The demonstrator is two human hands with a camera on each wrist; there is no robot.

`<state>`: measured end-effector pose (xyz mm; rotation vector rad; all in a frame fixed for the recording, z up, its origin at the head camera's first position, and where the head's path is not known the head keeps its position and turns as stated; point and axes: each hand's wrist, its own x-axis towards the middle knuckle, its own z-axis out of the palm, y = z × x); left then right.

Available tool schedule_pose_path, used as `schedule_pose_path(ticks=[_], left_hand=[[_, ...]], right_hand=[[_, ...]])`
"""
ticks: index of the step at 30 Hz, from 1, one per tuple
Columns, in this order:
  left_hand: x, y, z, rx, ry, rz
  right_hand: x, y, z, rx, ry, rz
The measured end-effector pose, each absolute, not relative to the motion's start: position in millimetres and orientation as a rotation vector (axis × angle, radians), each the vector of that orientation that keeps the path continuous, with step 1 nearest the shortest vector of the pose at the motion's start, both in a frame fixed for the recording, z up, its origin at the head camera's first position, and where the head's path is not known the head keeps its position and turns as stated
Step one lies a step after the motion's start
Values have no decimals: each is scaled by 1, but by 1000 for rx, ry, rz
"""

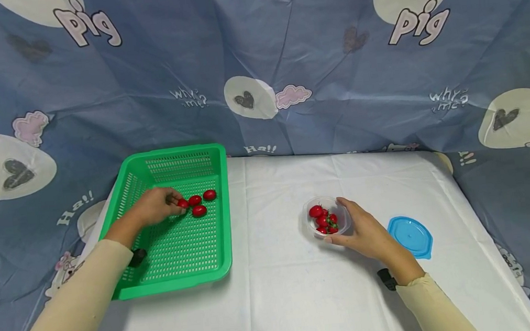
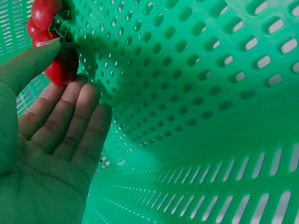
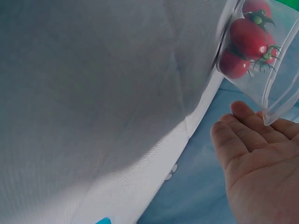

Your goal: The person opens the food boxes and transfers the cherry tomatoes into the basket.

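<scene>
My left hand [image 1: 157, 205] reaches into a green perforated basket [image 1: 225, 216] on the left of the table. Its thumb and fingertips pinch a red cherry tomato [image 2: 63, 66] with a green stem. Several more cherry tomatoes [image 1: 199, 210] lie just beyond it on the basket floor. Right of centre, my right hand [image 1: 367, 230] holds a small clear plastic container [image 1: 306, 215] by its side, thumb at the near side and fingers at the far side. Inside the container are several cherry tomatoes [image 3: 248, 38], some with green stems.
A blue lid [image 1: 410, 237] lies on the white tablecloth [image 1: 280, 285] to the right of the container, near my right wrist. Behind the table hangs a blue patterned cloth [image 1: 254, 40]. The basket's raised walls surround my left hand.
</scene>
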<state>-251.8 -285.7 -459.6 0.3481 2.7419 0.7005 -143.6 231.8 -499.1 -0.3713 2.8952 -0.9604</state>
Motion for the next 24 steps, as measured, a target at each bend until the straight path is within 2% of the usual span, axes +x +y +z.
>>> schedule_pose_path(ticks=[24], left_hand=[[-245, -284, -452, 344, 2742, 668]], right_hand=[[-144, 232, -500, -376, 2893, -974]])
